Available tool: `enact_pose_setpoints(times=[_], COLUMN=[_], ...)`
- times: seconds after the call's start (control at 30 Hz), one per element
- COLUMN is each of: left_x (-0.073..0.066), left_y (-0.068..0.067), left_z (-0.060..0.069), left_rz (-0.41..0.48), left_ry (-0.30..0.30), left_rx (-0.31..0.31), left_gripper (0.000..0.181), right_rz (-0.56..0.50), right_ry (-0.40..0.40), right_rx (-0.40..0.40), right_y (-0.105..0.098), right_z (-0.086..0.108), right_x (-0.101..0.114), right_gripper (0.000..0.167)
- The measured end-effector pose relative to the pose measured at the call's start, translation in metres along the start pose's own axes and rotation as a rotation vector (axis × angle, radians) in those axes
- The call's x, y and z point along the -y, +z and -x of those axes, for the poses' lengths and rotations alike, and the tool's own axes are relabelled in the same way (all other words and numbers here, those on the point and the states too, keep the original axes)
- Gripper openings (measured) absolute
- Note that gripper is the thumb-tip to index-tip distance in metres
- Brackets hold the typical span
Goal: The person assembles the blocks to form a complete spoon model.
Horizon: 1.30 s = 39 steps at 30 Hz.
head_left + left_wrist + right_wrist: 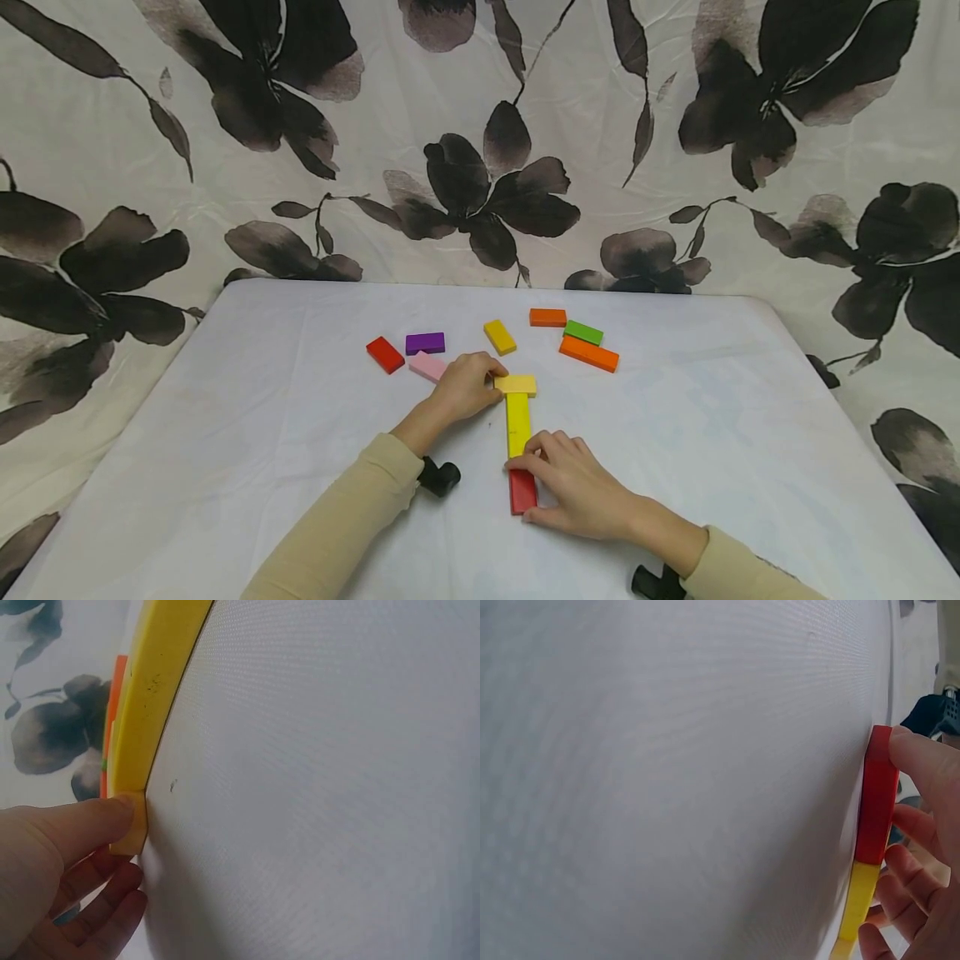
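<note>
Three blocks stand joined in a T on the white table. A pale yellow block [519, 384] lies crosswise at its far end, and a longer bright yellow block [517, 423] runs from it toward the near side. A red block [522, 493] touches the yellow one's near end. My left hand [467, 387] pinches the left end of the pale yellow block, its thumb on the block [133, 832] in the left wrist view. My right hand [588, 493] holds the red block [877, 806] from the right, thumb at its near end and fingertips near the yellow joint.
Beyond my left hand lie a pink block [426, 367], a purple block [425, 343] and another red block [386, 355]. Farther back are a small yellow block [499, 337], two orange blocks [589, 354] and a green block [583, 332]. A flowered cloth [420, 258] hangs behind the table [247, 467].
</note>
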<state>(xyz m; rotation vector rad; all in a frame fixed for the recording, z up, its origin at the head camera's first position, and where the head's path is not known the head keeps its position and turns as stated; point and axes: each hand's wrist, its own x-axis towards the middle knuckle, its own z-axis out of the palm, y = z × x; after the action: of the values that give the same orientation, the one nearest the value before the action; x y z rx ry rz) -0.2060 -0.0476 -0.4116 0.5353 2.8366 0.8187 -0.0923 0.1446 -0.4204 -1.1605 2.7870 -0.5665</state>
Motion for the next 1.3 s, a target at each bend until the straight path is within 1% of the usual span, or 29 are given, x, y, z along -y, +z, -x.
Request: enact_pose_setpoints(times=[0.17, 0.3, 0.4, 0.6, 0.77, 0.87, 1.03, 1.3], left_x=[0.001, 0.003, 0.003, 0.006, 0.006, 0.005, 0.0, -0.011], left_y=[0.0, 0.001, 0.002, 0.001, -0.002, -0.004, -0.006, -0.003], left_z=[0.001, 0.001, 0.001, 0.003, 0.009, 0.014, 0.023, 0.039], left_rz=[0.001, 0.003, 0.004, 0.001, -0.006, -0.013, -0.054, -0.194], left_ry=[0.007, 0.015, 0.02, 0.041, 0.064, 0.073, 0.106, 0.198], left_rx=[-0.002, -0.002, 0.002, 0.013, 0.007, 0.002, 0.006, 0.027], left_gripper=[0.029, 0.029, 0.03, 0.039, 0.04, 0.038, 0.039, 0.05], right_rz=[-0.005, -0.013, -0.023, -0.047, -0.065, -0.063, -0.076, -0.081], right_ry=[0.01, 0.007, 0.006, 0.009, 0.035, 0.047, 0.072, 0.11], right_rx=[0.013, -0.003, -0.037, -0.104, -0.154, -0.204, -0.271, -0.34], right_y=[-0.002, -0.004, -0.007, -0.017, -0.025, -0.029, -0.035, -0.042], right_z=[0.0, 0.0, 0.0, -0.001, -0.002, -0.003, -0.005, -0.011], right_x=[0.001, 0.0, -0.002, -0.007, -0.014, -0.02, -0.031, -0.052], right_gripper=[0.05, 0.051, 0.049, 0.04, 0.037, 0.036, 0.035, 0.034])
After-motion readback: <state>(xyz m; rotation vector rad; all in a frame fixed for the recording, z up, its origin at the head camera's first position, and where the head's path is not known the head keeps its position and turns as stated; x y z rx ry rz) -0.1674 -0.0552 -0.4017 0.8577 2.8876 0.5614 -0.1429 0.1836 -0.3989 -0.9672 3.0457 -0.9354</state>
